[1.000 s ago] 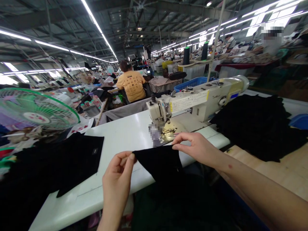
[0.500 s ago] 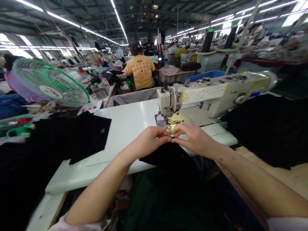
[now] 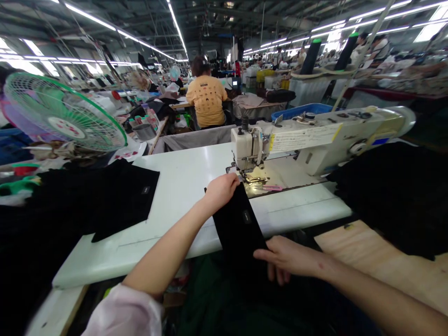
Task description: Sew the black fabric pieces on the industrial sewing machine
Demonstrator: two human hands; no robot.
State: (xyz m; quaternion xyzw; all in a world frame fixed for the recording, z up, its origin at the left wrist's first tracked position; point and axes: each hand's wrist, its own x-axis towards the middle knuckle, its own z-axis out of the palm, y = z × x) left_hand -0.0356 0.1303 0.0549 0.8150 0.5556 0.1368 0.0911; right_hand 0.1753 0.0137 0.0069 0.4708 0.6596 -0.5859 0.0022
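Observation:
A black fabric piece point(image 3: 233, 224) with a small dark label point(image 3: 247, 216) hangs over the front edge of the white sewing table point(image 3: 185, 177). My left hand point(image 3: 224, 189) pinches its upper end, just left of the needle area of the sewing machine point(image 3: 247, 147). Lower down, my right hand point(image 3: 285, 259) grips the fabric's right edge between thumb and fingers, in front of the table edge. A pink-handled tool point(image 3: 271, 188), perhaps a small cutter, lies on the machine bed close to the presser foot.
Black garments point(image 3: 122, 200) with a label lie at the left of the table. More black cloth point(image 3: 395, 196) is heaped at the right above a wooden board point(image 3: 371, 247). A green fan point(image 3: 66, 116) stands at the far left. A person in a yellow shirt point(image 3: 206, 100) sits ahead.
My hands, together at the fabric near the needle before, are now apart. The right moved down and toward me; the left moved slightly up and left. The fabric's labelled side now shows.

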